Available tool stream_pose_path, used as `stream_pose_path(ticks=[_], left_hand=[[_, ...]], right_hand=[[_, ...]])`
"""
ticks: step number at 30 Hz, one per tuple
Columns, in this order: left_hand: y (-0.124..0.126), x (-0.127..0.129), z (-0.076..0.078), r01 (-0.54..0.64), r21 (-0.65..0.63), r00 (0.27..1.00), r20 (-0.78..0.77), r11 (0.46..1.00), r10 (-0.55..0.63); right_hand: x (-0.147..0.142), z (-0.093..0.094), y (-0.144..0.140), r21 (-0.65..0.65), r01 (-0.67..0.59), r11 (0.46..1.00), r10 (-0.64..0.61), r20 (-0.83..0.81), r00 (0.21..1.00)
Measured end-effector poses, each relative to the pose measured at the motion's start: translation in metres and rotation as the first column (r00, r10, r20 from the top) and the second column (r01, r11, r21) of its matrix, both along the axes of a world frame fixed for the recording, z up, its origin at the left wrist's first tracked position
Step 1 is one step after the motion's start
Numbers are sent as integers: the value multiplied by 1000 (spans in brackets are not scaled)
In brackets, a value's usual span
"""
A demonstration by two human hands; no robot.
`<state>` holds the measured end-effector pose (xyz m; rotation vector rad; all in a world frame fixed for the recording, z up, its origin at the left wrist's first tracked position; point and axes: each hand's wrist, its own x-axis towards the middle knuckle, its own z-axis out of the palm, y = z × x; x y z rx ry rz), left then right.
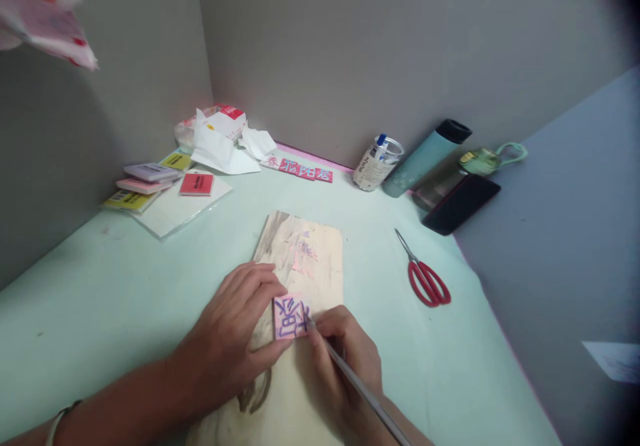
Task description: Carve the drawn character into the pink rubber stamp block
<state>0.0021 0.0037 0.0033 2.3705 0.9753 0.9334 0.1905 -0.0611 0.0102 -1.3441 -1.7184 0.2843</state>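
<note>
Pink block (291, 317), small, blue-marked, lying on wooden board (305, 259), its left edge pinched by left hand (235, 339). Right hand (345, 366), closed on slim tool (360, 386), sets the tip at the block's right edge; shaft runs back and right. Red scissors (427, 279) well right of both.

A craft desk is showing here: red scissors (427, 278), stacked rubber blocks (145, 183) (pink, yellow, purple) lying between plain partition walls (350, 46).
</note>
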Motion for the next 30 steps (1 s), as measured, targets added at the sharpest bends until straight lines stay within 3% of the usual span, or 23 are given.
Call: stream_pose_path(ticks=[9,30], left_hand=[[-1,-1,-1,15,-8,1000,0,1000,-15],[0,-1,0,15,4,1000,2,1000,-15]], right_hand=[[0,-6,5,101,-29,995,20,89,996],[1,-8,4,89,0,996,-7,84,996]])
